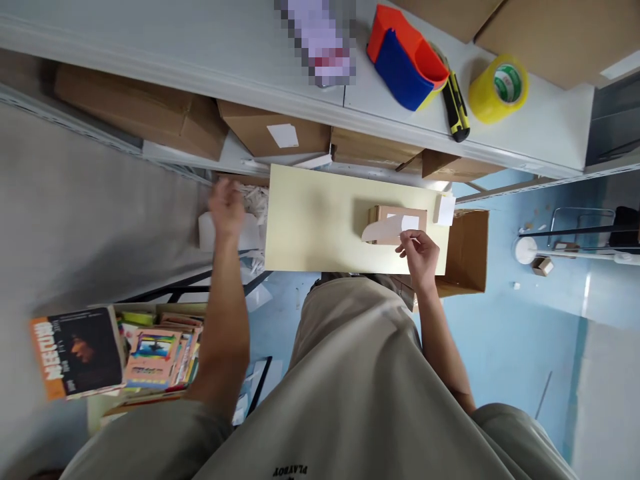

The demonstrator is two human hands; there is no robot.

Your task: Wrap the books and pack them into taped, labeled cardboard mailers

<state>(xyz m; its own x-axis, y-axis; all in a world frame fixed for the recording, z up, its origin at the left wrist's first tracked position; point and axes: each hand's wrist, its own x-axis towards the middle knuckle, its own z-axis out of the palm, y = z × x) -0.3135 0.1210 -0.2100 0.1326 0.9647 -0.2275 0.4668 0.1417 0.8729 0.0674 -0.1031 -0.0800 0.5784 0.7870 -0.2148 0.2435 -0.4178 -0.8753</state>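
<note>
My right hand (421,257) is closed in a pinch on a curled white sheet of paper (381,230), over a small cardboard box (390,211). A white label (411,221) shows on top of the box, partly behind the sheet. The box lies on a pale yellow board (320,220) in front of me, and a small white stack of paper (444,210) sits at its right end. Off the board's left end, my left hand (227,205) is smeared by motion, near crumpled white paper scraps (256,205); its fingers are not clear.
A grey shelf (200,53) ahead bears yellow tape (500,90), a box cutter (456,110) and an orange-and-blue holder (405,63). Cardboard boxes (280,127) fill the level below. An open carton (467,253) stands right; books (155,353) lie lower left.
</note>
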